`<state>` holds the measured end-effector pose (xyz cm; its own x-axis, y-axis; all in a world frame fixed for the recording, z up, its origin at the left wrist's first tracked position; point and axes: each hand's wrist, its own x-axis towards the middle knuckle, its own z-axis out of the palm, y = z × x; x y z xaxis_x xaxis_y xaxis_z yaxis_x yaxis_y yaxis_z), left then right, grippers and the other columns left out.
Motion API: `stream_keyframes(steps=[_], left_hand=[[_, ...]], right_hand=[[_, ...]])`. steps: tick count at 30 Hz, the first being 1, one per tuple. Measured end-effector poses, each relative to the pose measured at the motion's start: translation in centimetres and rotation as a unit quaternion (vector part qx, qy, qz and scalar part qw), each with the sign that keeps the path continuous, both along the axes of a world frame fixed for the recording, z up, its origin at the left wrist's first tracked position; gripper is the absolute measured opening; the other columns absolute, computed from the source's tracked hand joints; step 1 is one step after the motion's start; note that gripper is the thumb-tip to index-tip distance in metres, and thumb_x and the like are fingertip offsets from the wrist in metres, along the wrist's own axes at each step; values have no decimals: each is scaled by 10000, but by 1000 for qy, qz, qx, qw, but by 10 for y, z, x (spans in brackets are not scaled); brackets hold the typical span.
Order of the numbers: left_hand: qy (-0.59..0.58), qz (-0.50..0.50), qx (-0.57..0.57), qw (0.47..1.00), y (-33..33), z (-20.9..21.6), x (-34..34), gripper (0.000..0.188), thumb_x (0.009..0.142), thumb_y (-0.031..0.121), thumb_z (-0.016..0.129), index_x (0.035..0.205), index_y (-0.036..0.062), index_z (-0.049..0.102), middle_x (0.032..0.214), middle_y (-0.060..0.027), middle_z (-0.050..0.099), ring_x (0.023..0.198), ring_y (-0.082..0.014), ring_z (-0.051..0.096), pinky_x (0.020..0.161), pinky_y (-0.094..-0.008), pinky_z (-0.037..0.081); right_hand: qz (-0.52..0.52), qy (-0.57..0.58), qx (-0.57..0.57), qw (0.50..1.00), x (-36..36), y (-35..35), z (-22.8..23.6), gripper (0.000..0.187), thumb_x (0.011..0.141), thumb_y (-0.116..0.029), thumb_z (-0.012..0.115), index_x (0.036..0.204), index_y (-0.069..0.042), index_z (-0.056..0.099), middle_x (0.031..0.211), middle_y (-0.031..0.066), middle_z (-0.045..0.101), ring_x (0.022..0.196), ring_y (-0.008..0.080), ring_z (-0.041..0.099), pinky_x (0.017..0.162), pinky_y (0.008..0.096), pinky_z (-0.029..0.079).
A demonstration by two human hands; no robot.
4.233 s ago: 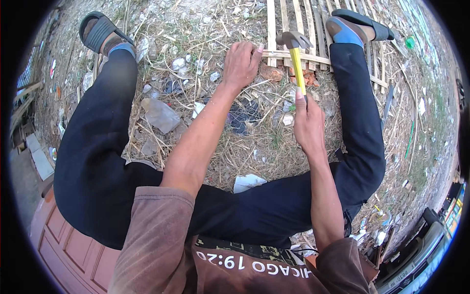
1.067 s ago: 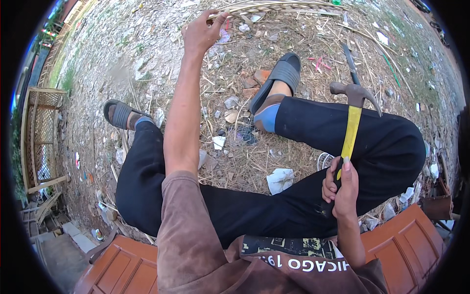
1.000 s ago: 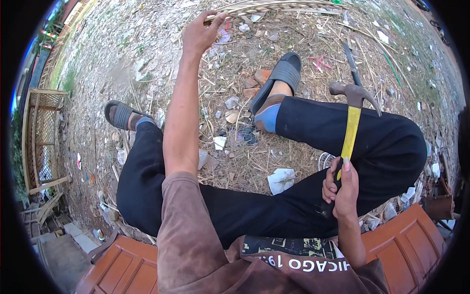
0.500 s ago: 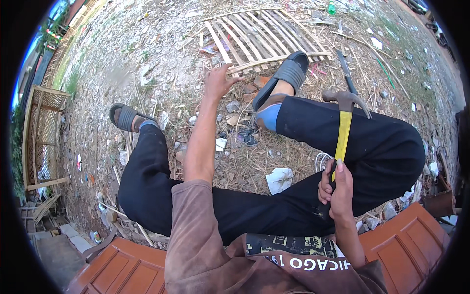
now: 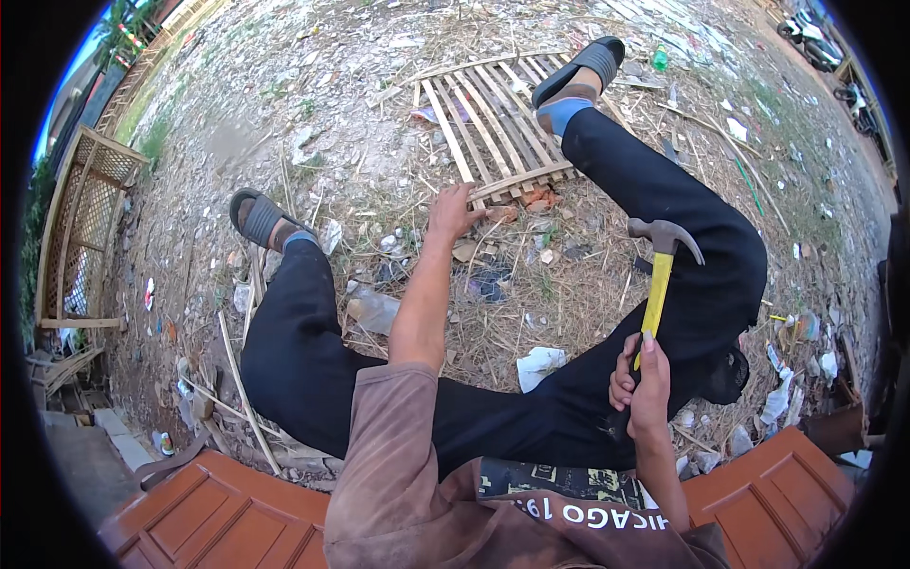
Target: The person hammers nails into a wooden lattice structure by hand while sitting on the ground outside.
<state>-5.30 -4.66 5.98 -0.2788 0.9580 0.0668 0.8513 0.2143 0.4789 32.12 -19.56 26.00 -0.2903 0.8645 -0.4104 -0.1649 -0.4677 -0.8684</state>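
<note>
My right hand (image 5: 641, 384) is closed around the lower handle of a claw hammer (image 5: 656, 284) with a yellow and black handle. The hammer stands nearly upright over my right thigh, its metal head uppermost. A slatted wooden frame (image 5: 488, 119) of thin pale strips lies on the ground ahead. My left arm reaches out to it, and my left hand (image 5: 451, 212) grips its near left corner, the fingertips partly hidden. My right sandal (image 5: 580, 73) is over the frame's right part and covers some slats.
A lattice panel (image 5: 83, 228) stands at the far left. Brown panelled wood (image 5: 223, 507) is beneath and beside me. Rubble, dry straw and litter cover the ground, with a white scrap (image 5: 540, 367) between my legs. A green bottle (image 5: 660, 59) lies beyond the frame; motorbikes (image 5: 815, 43) stand far right.
My right foot has moved forward from the frame's near edge to over its right part. My left hand has closed on the frame's corner. The hammer stays in my right hand, slightly lower.
</note>
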Motion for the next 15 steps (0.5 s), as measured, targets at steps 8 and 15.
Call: stream_keyframes(steps=[8,15], left_hand=[[-13,100,92,991,15,84,-85,434,892,397,663,1243,146,623,1018,-105,710,966,-308,671,850,-437,516],[186,192,65,962,-54,297,-240,371,921,353,604,1083,29,685,915,-194,705,845,-316,676,752,-420,526]], right_hand=[[28,-19,-1,999,-26,44,-12,394,1054,-463,368,946,-89,431,548,-34,308,369,46,258,333,215,256],[84,3,-3,996,-86,115,-26,339,1064,-399,382,938,-91,440,564,-36,298,383,41,254,338,217,235]])
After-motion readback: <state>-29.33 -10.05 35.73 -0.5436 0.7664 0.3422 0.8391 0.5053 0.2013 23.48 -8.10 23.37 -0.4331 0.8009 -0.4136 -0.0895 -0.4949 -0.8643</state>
